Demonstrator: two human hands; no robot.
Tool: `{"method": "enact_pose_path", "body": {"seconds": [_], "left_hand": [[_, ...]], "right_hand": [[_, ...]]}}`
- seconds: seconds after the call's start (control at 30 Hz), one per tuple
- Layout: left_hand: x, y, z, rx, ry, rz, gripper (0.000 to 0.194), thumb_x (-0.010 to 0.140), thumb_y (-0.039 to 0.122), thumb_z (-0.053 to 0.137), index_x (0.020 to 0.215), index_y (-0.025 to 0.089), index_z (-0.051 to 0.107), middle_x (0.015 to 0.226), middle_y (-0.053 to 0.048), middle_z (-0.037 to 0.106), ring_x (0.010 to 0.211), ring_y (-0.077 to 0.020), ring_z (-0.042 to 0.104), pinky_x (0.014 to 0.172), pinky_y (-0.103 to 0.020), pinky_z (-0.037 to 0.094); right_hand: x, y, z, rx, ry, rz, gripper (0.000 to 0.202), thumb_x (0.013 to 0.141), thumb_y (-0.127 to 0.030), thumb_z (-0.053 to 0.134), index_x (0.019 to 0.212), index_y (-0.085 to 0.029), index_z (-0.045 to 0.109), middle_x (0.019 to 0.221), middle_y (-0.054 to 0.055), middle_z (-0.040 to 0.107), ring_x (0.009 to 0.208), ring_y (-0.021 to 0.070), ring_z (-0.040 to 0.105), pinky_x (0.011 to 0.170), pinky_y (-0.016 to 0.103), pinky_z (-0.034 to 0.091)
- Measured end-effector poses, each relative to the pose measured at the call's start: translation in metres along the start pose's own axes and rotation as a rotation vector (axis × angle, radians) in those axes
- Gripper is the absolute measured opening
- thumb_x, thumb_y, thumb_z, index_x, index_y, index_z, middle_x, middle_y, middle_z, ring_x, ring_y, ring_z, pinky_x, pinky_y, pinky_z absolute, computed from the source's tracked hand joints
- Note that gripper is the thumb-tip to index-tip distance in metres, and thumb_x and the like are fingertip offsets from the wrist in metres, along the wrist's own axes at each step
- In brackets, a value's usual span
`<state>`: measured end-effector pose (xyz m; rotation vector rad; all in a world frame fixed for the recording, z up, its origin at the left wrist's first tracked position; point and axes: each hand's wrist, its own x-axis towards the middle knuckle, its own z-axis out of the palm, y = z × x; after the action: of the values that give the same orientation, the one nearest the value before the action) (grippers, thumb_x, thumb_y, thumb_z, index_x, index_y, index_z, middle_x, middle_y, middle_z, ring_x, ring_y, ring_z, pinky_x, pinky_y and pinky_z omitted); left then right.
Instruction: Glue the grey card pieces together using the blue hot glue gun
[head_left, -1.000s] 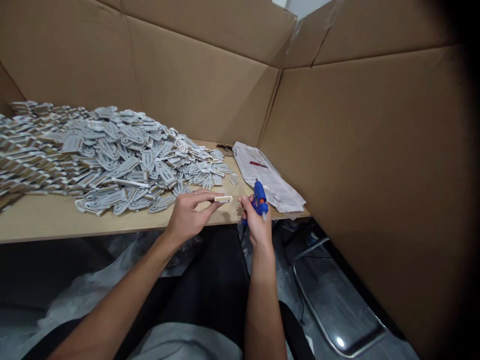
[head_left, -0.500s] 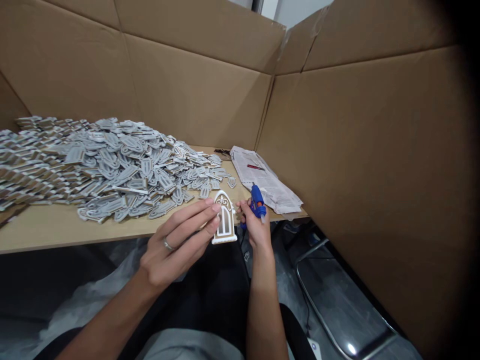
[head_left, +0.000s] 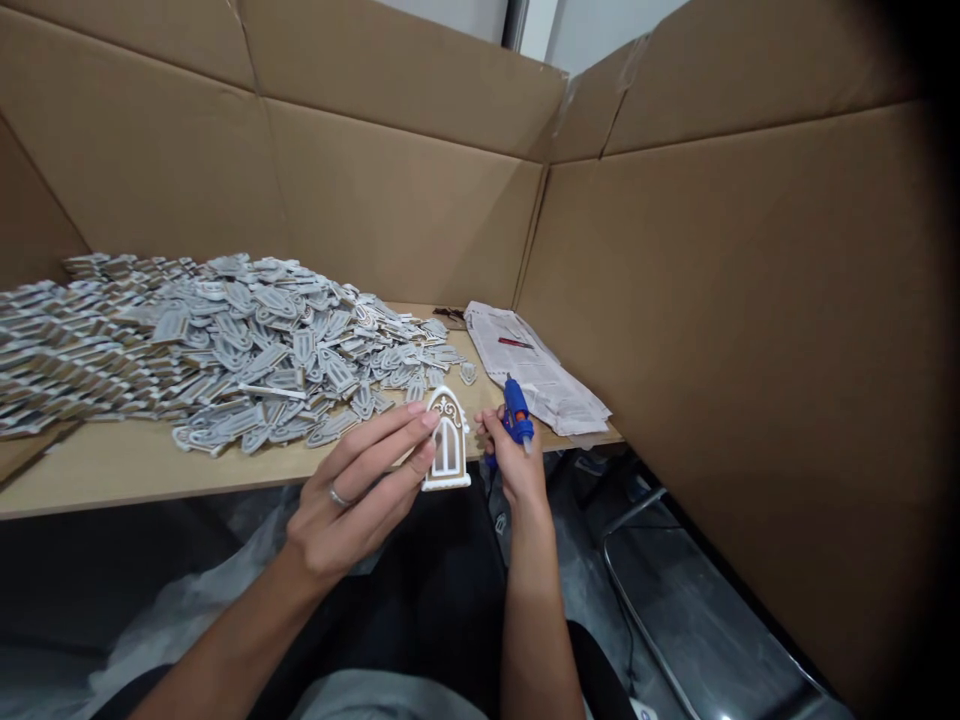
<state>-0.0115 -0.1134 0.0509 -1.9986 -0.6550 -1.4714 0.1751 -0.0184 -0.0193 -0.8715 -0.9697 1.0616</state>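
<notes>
My left hand (head_left: 371, 490) pinches the left edge of a small arched window piece (head_left: 448, 445), brown with white trim, held upright with its decorated face toward me. Just to its right, my right hand (head_left: 514, 455) is wrapped round a blue glue gun (head_left: 517, 412). The gun's handle is mostly hidden by the palm. Behind the hands, a large heap of similar grey-white window pieces (head_left: 262, 320) covers the left and middle of the table (head_left: 120, 470).
Newspaper sheets (head_left: 532, 370) lie at the table's right end, with a red cutter (head_left: 515, 343) on them. Tall cardboard walls (head_left: 405, 210) stand behind and to the right. A metal-framed chair (head_left: 697, 600) is at the lower right.
The view has shifted slightly, so the heap and table appear a little lower and further right. Both hands keep their holds, with the window piece almost unmoved.
</notes>
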Motion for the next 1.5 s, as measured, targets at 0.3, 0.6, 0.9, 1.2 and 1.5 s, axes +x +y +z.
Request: {"method": "enact_pose_path", "body": {"seconds": [0.3,0.6,0.9,1.2,1.5], "left_hand": [[-0.001,0.005,-0.009,0.021,-0.021,-0.022,0.043,0.087,-0.001,0.071,0.125,0.02,0.07,0.131,-0.007,0.073,0.122,-0.0265,0.069,0.098,-0.04,0.064],[0.007,0.007,0.014,-0.318,0.094,-0.524,0.019,0.086,0.007,0.074,0.1,0.02,0.07,0.1,-0.004,0.078,0.096,-0.0209,0.075,0.087,-0.035,0.062],[0.016,0.015,0.006,-0.662,-0.094,-1.156,0.012,0.085,0.028,0.079,0.087,0.017,0.076,0.076,-0.001,0.071,0.064,-0.011,0.062,0.058,-0.018,0.05],[0.01,0.023,0.004,-0.726,-0.109,-1.178,0.008,0.088,0.027,0.077,0.089,0.019,0.078,0.085,-0.002,0.074,0.073,-0.0122,0.065,0.064,-0.018,0.051],[0.014,0.042,-0.007,-0.614,-0.094,-1.065,0.004,0.088,0.018,0.071,0.089,0.02,0.074,0.078,0.001,0.067,0.065,-0.0097,0.059,0.058,-0.016,0.049]], "right_hand": [[-0.001,0.0,0.003,-0.012,0.002,-0.009,0.045,0.074,-0.05,0.086,0.087,-0.021,0.055,0.085,0.007,0.074,0.067,0.0173,0.063,0.052,0.022,0.041],[-0.003,-0.006,0.001,-0.081,-0.029,-0.098,0.042,0.081,-0.05,0.085,0.09,-0.02,0.057,0.08,0.002,0.068,0.067,0.0164,0.061,0.054,0.023,0.042],[-0.041,-0.063,0.012,-0.015,-0.275,-0.248,0.025,0.092,-0.035,0.08,0.092,-0.021,0.059,0.105,0.004,0.07,0.07,0.0138,0.056,0.058,0.025,0.042],[-0.06,-0.082,0.019,-0.021,-0.371,-0.215,0.023,0.09,-0.027,0.082,0.095,-0.02,0.061,0.105,0.003,0.068,0.072,0.0122,0.055,0.065,0.024,0.048],[-0.077,-0.091,0.024,-0.023,-0.358,-0.176,0.024,0.089,-0.024,0.082,0.093,-0.022,0.059,0.101,0.001,0.068,0.076,0.0139,0.059,0.066,0.024,0.05]]}}
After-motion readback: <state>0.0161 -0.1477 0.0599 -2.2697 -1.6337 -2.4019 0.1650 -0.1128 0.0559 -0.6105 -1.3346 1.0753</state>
